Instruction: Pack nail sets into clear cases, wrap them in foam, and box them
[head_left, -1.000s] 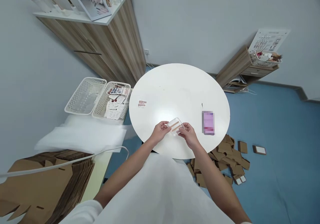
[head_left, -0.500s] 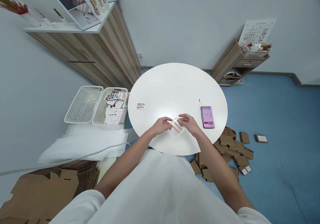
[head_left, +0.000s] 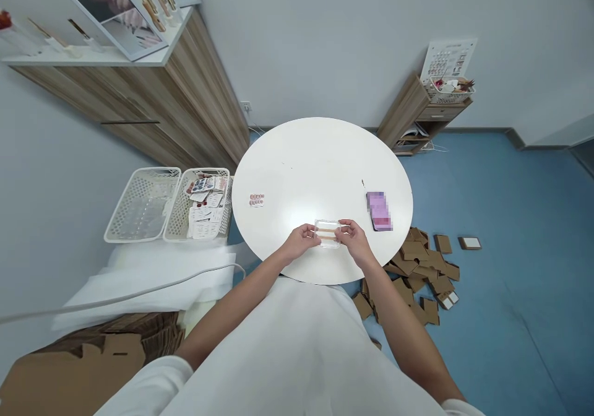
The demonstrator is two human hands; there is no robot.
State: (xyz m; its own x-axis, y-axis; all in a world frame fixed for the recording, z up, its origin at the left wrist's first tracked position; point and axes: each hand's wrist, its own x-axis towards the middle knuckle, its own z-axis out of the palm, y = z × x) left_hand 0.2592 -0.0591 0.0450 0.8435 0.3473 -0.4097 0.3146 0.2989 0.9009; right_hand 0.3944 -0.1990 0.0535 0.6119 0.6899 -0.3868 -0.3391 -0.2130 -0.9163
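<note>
A small clear plastic box (head_left: 327,233) with tan strips inside is held over the near side of the round white table (head_left: 320,162). My left hand (head_left: 302,241) pinches its left end and my right hand (head_left: 352,238) pinches its right end. Both hands have their fingers closed on the box. A small card of pink press-on nails (head_left: 257,200) lies on the table to the left. A phone (head_left: 378,211) lies on the table to the right.
Two white mesh baskets (head_left: 139,205) stand at the left, one (head_left: 204,202) holding several nail cards. Brown cardboard pieces (head_left: 417,267) litter the blue floor at the right. A wooden cabinet (head_left: 162,94) stands at the back left, a small shelf (head_left: 417,112) at the back right.
The clear box has been turned from a slanted position to level between both hands. My view has shifted a little to the right.
</note>
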